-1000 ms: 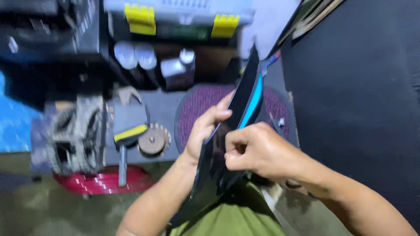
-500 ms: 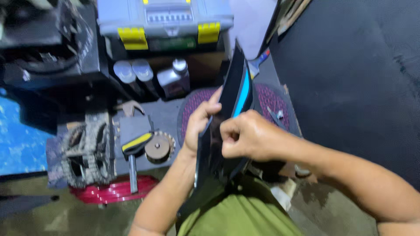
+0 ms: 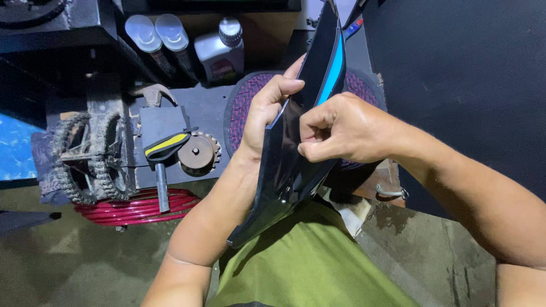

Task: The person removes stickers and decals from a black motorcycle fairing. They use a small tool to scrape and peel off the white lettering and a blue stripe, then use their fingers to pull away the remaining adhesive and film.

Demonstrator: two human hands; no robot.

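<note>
We hold the black panel (image 3: 290, 165) with a blue stripe upright between both hands. Left hand (image 3: 267, 113) grips its far edge, fingers curled over. Right hand (image 3: 341, 128) pinches the near face, fist closed.

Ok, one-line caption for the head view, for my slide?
Left hand and right hand grip a glossy black panel with a blue stripe.

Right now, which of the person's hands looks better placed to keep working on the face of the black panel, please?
Probably the right hand: its curled fingers pinch at the face of the black panel, beside the blue stripe. The left hand wraps the panel's far edge, steadying it upright over the lap.
</note>
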